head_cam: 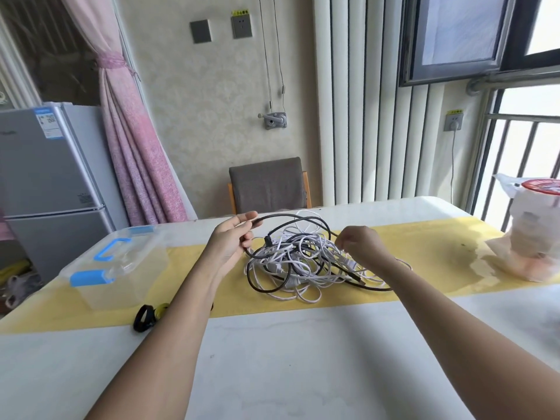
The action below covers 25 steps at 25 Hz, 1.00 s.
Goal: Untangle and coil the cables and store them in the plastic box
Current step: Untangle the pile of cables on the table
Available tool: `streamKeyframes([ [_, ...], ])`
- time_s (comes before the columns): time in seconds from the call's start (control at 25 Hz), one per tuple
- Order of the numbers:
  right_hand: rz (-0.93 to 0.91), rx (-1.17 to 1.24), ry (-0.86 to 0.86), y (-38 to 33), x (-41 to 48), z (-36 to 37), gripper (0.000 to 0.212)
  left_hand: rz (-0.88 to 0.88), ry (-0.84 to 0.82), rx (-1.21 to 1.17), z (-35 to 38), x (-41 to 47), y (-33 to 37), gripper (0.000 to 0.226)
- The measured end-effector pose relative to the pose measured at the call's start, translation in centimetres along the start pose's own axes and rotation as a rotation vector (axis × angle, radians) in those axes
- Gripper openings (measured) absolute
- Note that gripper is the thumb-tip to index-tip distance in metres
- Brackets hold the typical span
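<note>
Head view: the cables [303, 262] are seen heaped in one black-and-white tangle on the surface [272, 359], just right of the box [121, 268]. A black cable [291, 217] is held in the closed grip of the left hand [231, 237]. The right hand [360, 245] is curled over the heap, and whether its grip holds a strand cannot be told. The strands are judged light, limp and snag-prone, and are best taken near a free plug end.
</note>
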State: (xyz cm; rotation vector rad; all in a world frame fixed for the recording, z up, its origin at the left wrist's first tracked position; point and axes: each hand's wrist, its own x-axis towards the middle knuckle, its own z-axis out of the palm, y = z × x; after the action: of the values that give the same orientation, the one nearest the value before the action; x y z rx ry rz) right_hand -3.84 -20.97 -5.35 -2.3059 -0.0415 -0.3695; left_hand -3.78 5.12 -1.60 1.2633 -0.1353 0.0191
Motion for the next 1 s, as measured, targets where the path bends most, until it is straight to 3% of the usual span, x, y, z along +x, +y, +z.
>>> streamKeyframes([
  [0.2,0.073,-0.130,-0.108,1.0,-0.6,1.0,0.014,-0.013,-0.057,-0.211,0.9,-0.4,0.7,0.025],
  [0.32,0.089,-0.168,-0.202,1.3,-0.8,1.2,0.029,0.020,-0.019,-0.102,2.2,-0.3,0.2,0.025],
  [0.4,0.112,-0.210,-0.259,1.1,-0.7,1.2,0.028,0.058,0.079,0.058,2.7,0.1,-0.3,0.027],
  [0.48,0.124,-0.244,-0.321,1.0,-1.0,1.4,0.018,0.184,0.235,0.434,3.0,0.3,-1.0,0.035],
  [0.56,0.150,-0.001,-0.342,1.0,-1.8,1.3,0.023,0.515,0.321,0.895,3.5,-0.7,-1.8,0.044],
  [0.64,0.135,0.393,-0.335,0.7,-2.9,0.7,0.031,0.776,0.132,1.045,4.9,-2.0,-3.1,0.039],
  [0.72,0.086,0.550,-0.335,-0.1,-3.9,-0.6,0.030,0.685,-0.174,1.119,6.0,-2.8,-4.7,0.028],
  [0.8,0.046,0.589,-0.371,-1.4,-4.8,-2.3,0.030,0.462,-0.289,1.441,5.8,-2.5,-6.9,0.050],
  [0.88,0.009,0.729,-0.388,-2.0,-5.2,-4.9,0.026,0.277,-0.247,1.698,4.4,-1.6,-8.5,0.079],
  [1.0,-0.097,1.015,-0.258,-2.2,-5.8,-10.8,0.023,0.121,-0.053,1.784,2.1,0.5,-8.9,0.105],
])
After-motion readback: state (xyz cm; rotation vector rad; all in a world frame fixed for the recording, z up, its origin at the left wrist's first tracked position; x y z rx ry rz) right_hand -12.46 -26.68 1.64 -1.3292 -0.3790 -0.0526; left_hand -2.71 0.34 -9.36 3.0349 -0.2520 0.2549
